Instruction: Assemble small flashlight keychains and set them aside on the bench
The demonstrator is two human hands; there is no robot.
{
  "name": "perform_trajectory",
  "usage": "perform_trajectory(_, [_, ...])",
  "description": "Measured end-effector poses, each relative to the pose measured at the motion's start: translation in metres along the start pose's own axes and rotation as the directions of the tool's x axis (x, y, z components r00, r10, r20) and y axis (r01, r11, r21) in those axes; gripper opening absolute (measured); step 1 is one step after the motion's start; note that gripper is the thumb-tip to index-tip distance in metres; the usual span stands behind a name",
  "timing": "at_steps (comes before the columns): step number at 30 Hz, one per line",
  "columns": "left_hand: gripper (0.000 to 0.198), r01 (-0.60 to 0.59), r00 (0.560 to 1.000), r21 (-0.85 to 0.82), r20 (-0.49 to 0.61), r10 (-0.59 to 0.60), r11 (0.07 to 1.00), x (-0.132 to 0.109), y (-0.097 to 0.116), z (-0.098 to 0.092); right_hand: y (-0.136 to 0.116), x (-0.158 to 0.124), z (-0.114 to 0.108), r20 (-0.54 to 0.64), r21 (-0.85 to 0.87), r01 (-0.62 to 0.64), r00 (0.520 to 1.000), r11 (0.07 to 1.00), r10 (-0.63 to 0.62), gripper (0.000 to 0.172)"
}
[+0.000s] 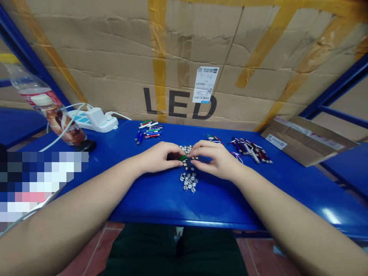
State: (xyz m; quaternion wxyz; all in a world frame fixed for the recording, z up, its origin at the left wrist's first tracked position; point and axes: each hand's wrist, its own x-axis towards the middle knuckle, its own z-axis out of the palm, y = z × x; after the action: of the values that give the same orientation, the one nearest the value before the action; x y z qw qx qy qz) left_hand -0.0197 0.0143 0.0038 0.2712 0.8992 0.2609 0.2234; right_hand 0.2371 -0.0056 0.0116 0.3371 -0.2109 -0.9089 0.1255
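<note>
Between the thumb and fingers of my left hand [162, 157] is a small green metal tube [183, 157], like the body of a mini flashlight. My right hand [211, 158] is curled at the tube's right end, fingertips close together; whatever they pinch is too small to make out. Beneath my fingers lie loose button cells [192, 169], and a pile of silver button cells [188, 181] sits nearer to me. More small silver pieces [188, 148] show just beyond my fingertips, partly hidden by them.
Coloured tubes [152, 130] lie at the back left. Pen-like flashlights with clips [253, 150] and a smaller bunch [212, 138] lie to the right. A carton [309, 140], power strip [106, 124] and bottles [61, 119] stand around the blue table [149, 203]; a large cardboard box [120, 57] backs it.
</note>
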Motion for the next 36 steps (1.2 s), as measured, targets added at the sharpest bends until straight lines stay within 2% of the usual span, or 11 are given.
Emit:
perform_trajectory(3, [0.017,0.008,1.0,0.007,-0.027,-0.008,1.0,0.0,-0.001,0.0,-0.004,-0.001,-0.012,0.027,-0.005,-0.089,0.996,0.996,0.089,0.005])
perform_trajectory(5, [0.017,0.005,0.999,0.015,-0.038,-0.005,1.0,0.0,-0.002,0.001,-0.006,-0.002,-0.017,0.161,0.021,-0.159,0.975,0.987,0.153,0.003])
perform_trajectory(8, [0.015,-0.007,0.999,0.021,-0.037,0.008,1.0,0.0,-0.002,0.001,-0.007,-0.002,-0.018,0.355,0.049,-0.232,0.913,0.972,0.2,0.006])
perform_trajectory(15, [0.012,-0.034,0.999,0.013,-0.037,0.034,0.999,0.0,-0.001,0.0,-0.009,0.0,-0.007,0.431,0.052,-0.325,0.86,0.944,0.272,0.008])
perform_trajectory(17, [0.014,-0.036,0.999,0.02,-0.039,0.036,0.999,-0.001,-0.001,0.0,-0.008,0.0,-0.007,0.413,0.055,-0.334,0.865,0.941,0.283,0.008])
perform_trajectory(19, [0.016,-0.03,0.999,0.028,-0.039,0.032,0.999,-0.001,0.0,0.0,-0.008,0.0,-0.009,0.333,0.086,-0.318,0.902,0.944,0.273,0.01])
perform_trajectory(22, [0.018,-0.037,0.999,0.025,-0.028,0.037,0.999,-0.001,0.001,0.0,-0.007,-0.001,-0.01,0.094,0.108,-0.237,0.969,0.965,0.228,0.012])
perform_trajectory(25, [0.019,-0.059,0.998,0.01,-0.014,0.059,0.998,-0.001,0.003,0.001,-0.007,0.0,-0.008,-0.082,0.083,-0.18,0.979,0.98,0.186,0.009])
perform_trajectory(31, [0.02,-0.085,0.996,0.002,0.005,0.085,0.996,-0.001,0.007,0.001,-0.007,0.001,-0.003,-0.094,0.074,-0.15,0.983,0.986,0.157,0.007])
perform_trajectory(36, [0.024,-0.058,0.998,-0.004,-0.008,0.058,0.998,0.0,0.011,0.002,-0.006,0.0,-0.002,-0.091,0.049,-0.157,0.983,0.986,0.161,0.005])
